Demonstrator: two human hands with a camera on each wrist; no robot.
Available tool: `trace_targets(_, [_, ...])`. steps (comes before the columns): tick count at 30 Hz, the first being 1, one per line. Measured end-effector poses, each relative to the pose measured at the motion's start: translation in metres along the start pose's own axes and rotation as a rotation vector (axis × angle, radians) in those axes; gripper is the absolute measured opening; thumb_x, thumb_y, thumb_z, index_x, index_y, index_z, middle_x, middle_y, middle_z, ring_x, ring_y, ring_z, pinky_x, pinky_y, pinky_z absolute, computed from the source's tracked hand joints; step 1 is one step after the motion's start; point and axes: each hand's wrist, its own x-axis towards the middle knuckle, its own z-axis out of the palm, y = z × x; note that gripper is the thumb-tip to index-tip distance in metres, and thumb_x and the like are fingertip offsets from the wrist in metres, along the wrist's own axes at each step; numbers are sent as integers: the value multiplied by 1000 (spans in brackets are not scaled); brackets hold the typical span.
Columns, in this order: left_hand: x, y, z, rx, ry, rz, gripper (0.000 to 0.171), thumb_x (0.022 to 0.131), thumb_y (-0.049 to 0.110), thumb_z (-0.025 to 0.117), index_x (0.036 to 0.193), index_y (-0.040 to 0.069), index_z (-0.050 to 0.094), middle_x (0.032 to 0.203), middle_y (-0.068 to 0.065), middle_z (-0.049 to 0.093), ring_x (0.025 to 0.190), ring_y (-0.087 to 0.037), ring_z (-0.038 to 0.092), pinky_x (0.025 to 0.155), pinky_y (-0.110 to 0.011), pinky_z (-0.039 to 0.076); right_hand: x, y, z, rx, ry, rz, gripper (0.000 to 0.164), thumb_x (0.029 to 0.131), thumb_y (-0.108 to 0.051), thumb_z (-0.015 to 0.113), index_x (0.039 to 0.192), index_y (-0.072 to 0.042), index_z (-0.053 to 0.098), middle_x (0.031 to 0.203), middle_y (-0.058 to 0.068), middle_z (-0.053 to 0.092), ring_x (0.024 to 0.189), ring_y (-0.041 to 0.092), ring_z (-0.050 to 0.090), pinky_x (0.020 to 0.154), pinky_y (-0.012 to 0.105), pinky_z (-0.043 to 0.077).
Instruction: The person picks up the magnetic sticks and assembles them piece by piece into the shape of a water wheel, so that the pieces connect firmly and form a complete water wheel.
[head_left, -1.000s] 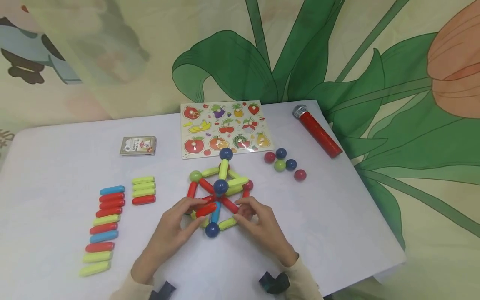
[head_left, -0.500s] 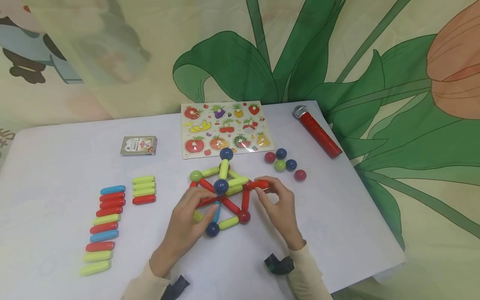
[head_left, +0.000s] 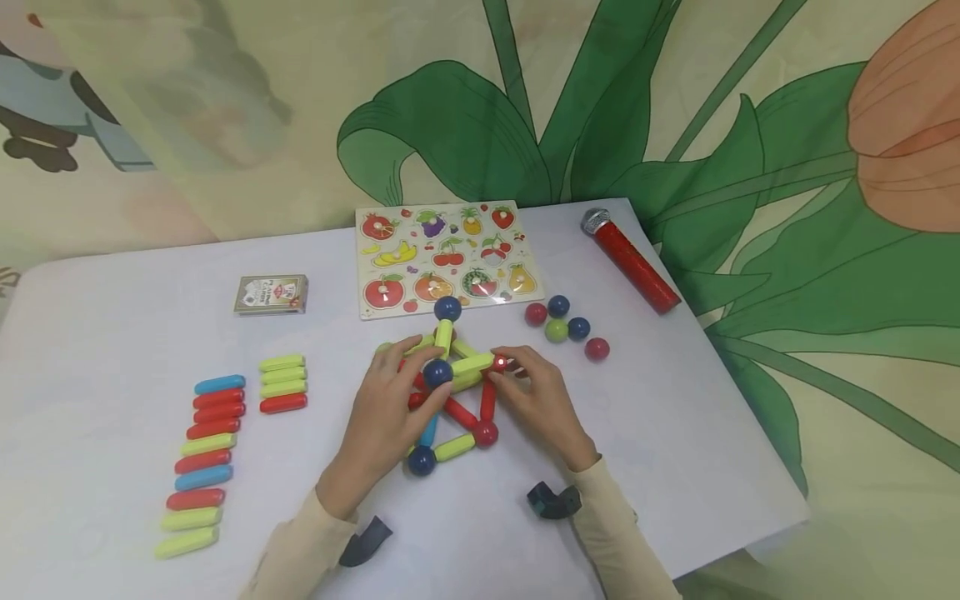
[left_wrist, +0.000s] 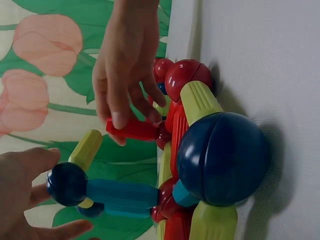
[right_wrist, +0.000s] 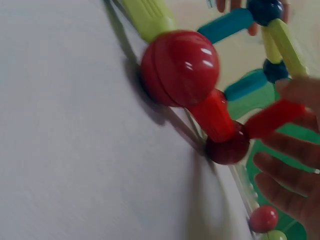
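Pinches a red rod [left_wrist: 132, 129] upright in the right grip [head_left: 542, 400], between thumb and fingers, with the lower end on a dark red ball [right_wrist: 227, 145] at the right side of a frame [head_left: 459, 412] of rods and balls. In the head view, shows just the rod's top end, between the fingertips. Closes the left grip [head_left: 378, 417] on a raised dark blue ball [head_left: 438, 374], held between thumb and forefinger atop an upright blue rod [left_wrist: 122, 195]. Runs from this ball by a yellow-green rod [head_left: 443, 337] to a second raised ball [head_left: 447, 308], also dark blue, and by another towards the right grip.

Sits mid-counter [head_left: 660, 433], in front of a fruit board [head_left: 450, 260] lying at the back edge. Includes, low at the front, a dark blue corner ball [head_left: 422, 460].

Shows loose balls [head_left: 557, 330] between frame and right edge, bunched except for a red one just apart. Has a red microphone [head_left: 630, 260] along the right edge, near the back right corner. Towards the left edge, displays a long column of rods [head_left: 202, 460], a shorter column [head_left: 283, 375] beside it, and, nearer the back edge, a card box [head_left: 271, 295].
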Motion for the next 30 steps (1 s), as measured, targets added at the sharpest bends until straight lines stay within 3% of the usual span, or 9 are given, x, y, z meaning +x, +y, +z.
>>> trace_targets(2, [2,0,1,10,-15,-8,48,81,26,77,124,13,60,131,-12,55,118,-28,51,89,-47,52,1,2,-6,12,13,-3,35,89,-11,67,123,-10,60,112,3,64,97,16,61,83,34,53])
trace_targets(4, [3,0,2,18,-28,-8,48,82,28,77,125,15,60,130,-9,58,117,-27,52,93,-48,49,3,6,-13,1,95,-10,34,87,-3,62,121,-6,60,112,7,64,93,18,61,78,35,54])
trace_targets(8, [5,0,4,35,-44,-2,46,83,31,75,125,17,61,126,-6,61,114,-26,54,95,-48,47,15,20,-24,-212,260,52,31,87,0,56,117,-3,61,112,14,62,85,24,61,70,36,53])
trace_targets(11, [6,1,7,36,-56,0,43,85,33,73,123,17,62,123,-7,63,116,-28,55,97,-50,44,21,27,-28,-404,171,181,34,91,-12,57,125,-5,57,124,16,56,95,30,63,79,42,55])
trace_targets(14, [7,2,9,22,-61,-6,39,86,32,72,121,16,63,120,-7,64,118,-29,55,100,-52,42,23,30,-26,-446,29,270,41,93,-17,57,132,-7,53,131,18,52,109,35,59,91,48,51])
trace_targets(17, [7,1,12,10,-61,-12,37,86,29,72,120,16,64,118,-7,64,117,-30,55,100,-51,42,21,30,-22,-405,-38,301,43,93,-18,60,134,-8,52,127,15,56,114,33,57,95,48,48])
trace_targets(21, [8,1,14,7,-64,-23,35,87,28,71,119,17,64,118,-7,63,117,-29,55,99,-51,43,17,27,-18,-320,-30,257,43,91,-20,65,131,-12,55,116,9,62,104,24,59,90,42,52])
trace_targets(26, [9,1,14,11,-69,-26,35,87,28,71,119,17,64,119,-7,64,118,-29,54,100,-50,43,11,12,-24,-78,108,69,43,87,-15,69,128,-10,56,114,5,63,96,18,58,79,35,53])
trace_targets(30, [10,2,13,14,-62,-15,35,87,27,71,119,16,64,118,-7,64,116,-29,56,99,-50,43,3,-1,-25,106,176,-95,42,84,-6,70,124,-5,58,115,7,65,99,17,59,82,33,52])
